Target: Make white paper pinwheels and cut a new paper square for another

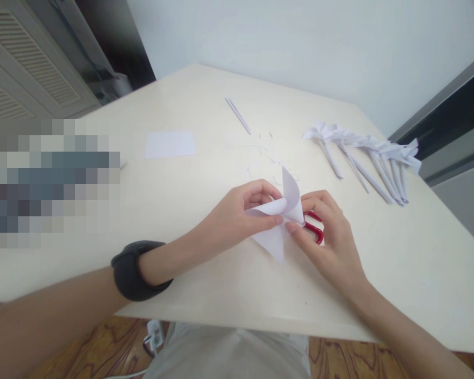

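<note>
Two hands on one folded white paper (pixel 294 205), held over the table (pixel 221 295). Left hand (pixel 247 208): thumb and fingers closed round its curled flap. Right hand (pixel 332 237): fingertips pinching its right edge. Red handles (pixel 319 235) by right fingers (gripped or lying, can't tell). Stemmed paper pieces (pixel 363 141) rowed far right.

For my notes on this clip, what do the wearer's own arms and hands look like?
The left hand and right hand are ungloved, with no rings visible. Both forearms show no sleeves. A broad, smooth black band circles the left wrist; whether it is a watch cannot be told.
</note>
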`<state>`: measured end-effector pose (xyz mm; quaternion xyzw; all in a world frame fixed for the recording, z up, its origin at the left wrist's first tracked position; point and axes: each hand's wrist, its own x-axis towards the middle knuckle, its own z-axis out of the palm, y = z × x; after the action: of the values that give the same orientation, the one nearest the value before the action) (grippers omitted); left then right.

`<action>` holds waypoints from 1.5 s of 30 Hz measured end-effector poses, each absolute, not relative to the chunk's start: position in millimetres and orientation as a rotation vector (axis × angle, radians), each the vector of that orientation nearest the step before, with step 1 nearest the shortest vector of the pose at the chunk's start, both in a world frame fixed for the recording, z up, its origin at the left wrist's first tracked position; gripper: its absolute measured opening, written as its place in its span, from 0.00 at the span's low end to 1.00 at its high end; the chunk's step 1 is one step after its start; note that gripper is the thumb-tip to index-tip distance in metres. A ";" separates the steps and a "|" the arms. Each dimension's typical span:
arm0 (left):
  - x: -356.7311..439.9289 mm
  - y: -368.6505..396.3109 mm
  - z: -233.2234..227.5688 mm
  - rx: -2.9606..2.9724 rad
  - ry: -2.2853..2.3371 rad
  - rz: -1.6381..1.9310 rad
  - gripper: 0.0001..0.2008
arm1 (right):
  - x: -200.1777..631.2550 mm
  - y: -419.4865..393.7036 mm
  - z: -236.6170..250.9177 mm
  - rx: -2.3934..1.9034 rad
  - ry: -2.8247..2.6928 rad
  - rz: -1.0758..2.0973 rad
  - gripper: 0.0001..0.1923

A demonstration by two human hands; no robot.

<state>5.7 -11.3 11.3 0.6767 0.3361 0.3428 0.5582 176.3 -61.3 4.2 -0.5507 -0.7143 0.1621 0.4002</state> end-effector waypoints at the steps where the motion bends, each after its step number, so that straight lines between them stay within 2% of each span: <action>1: 5.6 -11.4 10.7 1.607 0.789 0.798 0.06 | 175.6 -61.4 4.3 -1.406 -1.817 0.418 0.04; 24: 5.8 -13.4 10.0 1.716 0.803 0.785 0.09 | 176.8 -59.2 -0.1 -1.420 -1.663 0.714 0.05; 45: 4.0 -13.3 10.0 1.794 0.834 0.833 0.07 | 175.6 -61.2 -0.2 -1.415 -1.697 0.716 0.07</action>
<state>4.0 -13.3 10.0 0.7344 0.3415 0.3411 0.4772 175.6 -61.2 -0.2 -0.5587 -0.6703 0.2829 0.3981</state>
